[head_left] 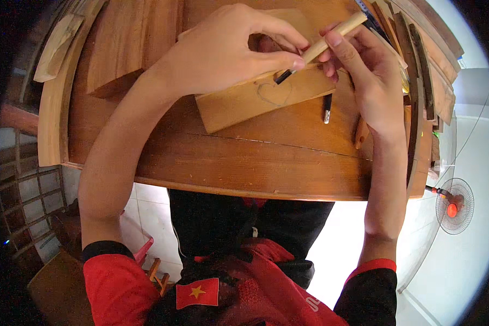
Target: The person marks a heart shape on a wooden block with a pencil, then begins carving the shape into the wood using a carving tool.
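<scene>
Rod [331, 41] at 1 o'clock, dark tip [284, 76] toward 7 | my right hand [367, 70], fingers clamped on its shaft; my left hand [223, 49] pinching near the tip | a loose pinch could let it skid, marring the heart [276, 93] on the board [217, 114]

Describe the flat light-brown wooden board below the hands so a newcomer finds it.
On the brown wooden table, look below the bare left hand. A flat light-brown wooden board lies there slanted; unlike the wooden pieces at both sides, it shows a grey heart outline.
</scene>
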A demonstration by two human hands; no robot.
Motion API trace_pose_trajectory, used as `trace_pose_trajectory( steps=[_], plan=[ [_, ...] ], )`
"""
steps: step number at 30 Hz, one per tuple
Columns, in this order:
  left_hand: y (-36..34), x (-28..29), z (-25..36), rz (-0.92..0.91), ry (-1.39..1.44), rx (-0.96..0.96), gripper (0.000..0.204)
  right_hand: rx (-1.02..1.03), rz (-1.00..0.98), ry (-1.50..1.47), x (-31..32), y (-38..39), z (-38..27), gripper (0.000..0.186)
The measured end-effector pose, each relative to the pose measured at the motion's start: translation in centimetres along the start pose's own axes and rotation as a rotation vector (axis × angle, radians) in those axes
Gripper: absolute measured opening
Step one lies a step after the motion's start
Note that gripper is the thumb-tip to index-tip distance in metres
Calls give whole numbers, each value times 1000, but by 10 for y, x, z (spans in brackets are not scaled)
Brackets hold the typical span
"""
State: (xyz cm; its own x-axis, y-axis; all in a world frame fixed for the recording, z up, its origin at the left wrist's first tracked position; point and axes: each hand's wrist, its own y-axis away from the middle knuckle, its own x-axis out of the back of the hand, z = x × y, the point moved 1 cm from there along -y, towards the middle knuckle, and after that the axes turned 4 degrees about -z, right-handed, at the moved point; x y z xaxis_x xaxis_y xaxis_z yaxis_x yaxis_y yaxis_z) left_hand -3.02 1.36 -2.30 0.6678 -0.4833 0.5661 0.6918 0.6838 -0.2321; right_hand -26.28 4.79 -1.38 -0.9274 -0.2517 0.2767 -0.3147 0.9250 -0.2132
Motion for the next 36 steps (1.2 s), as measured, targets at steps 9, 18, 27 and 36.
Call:
trace_pose_trajectory(
  steps=[9,18,27,36],
  plan=[
    [-4,4,13,-47,42,-19,33,-1,31,57,-3,1,-1,30],
    [-8,-2,0,108,-19,-121,27,35,272,61,39,-4,-11,27],
    [3,9,26,94,-98,-23,19,-147,382,1024,66,-3,17,31],
    [8,8,20,77,-118,29,19,118,760,290,123,1,0,27]
  ],
)
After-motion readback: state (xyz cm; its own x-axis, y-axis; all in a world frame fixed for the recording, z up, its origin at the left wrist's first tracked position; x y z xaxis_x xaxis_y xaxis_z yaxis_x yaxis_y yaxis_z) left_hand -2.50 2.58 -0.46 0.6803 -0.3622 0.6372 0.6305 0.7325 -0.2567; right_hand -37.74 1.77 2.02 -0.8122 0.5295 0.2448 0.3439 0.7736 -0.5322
